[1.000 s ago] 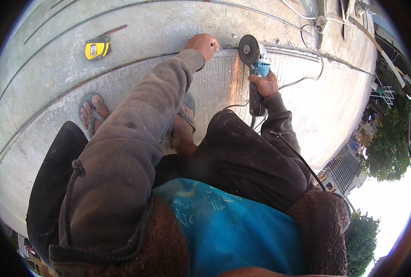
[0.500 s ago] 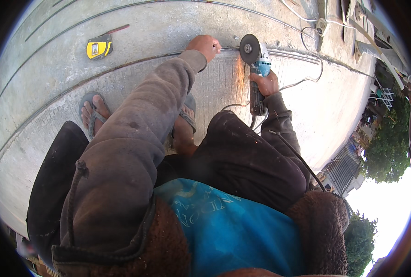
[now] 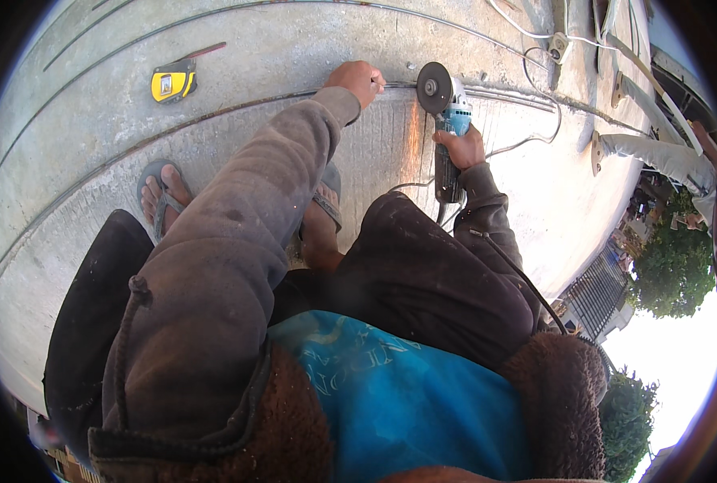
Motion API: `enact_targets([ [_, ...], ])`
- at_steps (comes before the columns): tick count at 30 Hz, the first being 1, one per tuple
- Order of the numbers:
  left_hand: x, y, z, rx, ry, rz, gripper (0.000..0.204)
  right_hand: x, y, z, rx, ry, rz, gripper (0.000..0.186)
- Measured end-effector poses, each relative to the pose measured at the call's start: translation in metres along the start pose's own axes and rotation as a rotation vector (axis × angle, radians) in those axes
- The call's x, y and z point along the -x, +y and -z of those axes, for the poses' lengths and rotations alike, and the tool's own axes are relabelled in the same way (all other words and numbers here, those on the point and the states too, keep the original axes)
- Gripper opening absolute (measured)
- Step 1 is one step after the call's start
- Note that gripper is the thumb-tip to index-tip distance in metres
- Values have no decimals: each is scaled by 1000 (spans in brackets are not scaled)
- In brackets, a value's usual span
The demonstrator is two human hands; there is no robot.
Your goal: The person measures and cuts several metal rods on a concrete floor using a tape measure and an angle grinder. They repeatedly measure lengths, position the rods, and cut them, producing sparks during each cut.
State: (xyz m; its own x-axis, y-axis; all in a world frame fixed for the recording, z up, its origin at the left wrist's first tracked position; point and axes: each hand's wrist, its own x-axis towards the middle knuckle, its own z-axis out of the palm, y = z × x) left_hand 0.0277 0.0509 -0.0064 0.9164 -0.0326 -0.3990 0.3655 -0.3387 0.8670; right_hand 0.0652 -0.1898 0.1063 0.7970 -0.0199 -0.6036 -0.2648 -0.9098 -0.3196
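My right hand (image 3: 461, 148) grips a teal-and-black angle grinder (image 3: 448, 165), its thumb across the body. The grinder's dark disc (image 3: 434, 87) stands upright against a long thin metal rod (image 3: 213, 112) by the concrete edge. A streak of orange sparks (image 3: 412, 141) falls from the disc toward me. My left hand (image 3: 356, 84) is closed around the rod, a short way left of the disc. The exact point where disc meets rod is hidden behind the disc.
A yellow tape measure (image 3: 173, 82) lies on the concrete at upper left. More rods (image 3: 237, 8) run along the far side. A cable (image 3: 535, 138) loops right of the grinder. What looks like another person's grey-trousered leg (image 3: 644, 149) stands at far right.
The grinder has shifted very slightly, and sparks still stream from it. At far right the grey-trousered legs have come nearer. My left hand stays in place on the rod.
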Motion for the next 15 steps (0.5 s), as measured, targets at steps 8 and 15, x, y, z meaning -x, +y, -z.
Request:
enact_targets([
  [8,-1,-2,-2,-14,8,-15,16,-14,11,-3,28,14,17,53],
  [15,-2,0,-1,7,1,5,16,-11,12,-1,56,3,-10,51],
])
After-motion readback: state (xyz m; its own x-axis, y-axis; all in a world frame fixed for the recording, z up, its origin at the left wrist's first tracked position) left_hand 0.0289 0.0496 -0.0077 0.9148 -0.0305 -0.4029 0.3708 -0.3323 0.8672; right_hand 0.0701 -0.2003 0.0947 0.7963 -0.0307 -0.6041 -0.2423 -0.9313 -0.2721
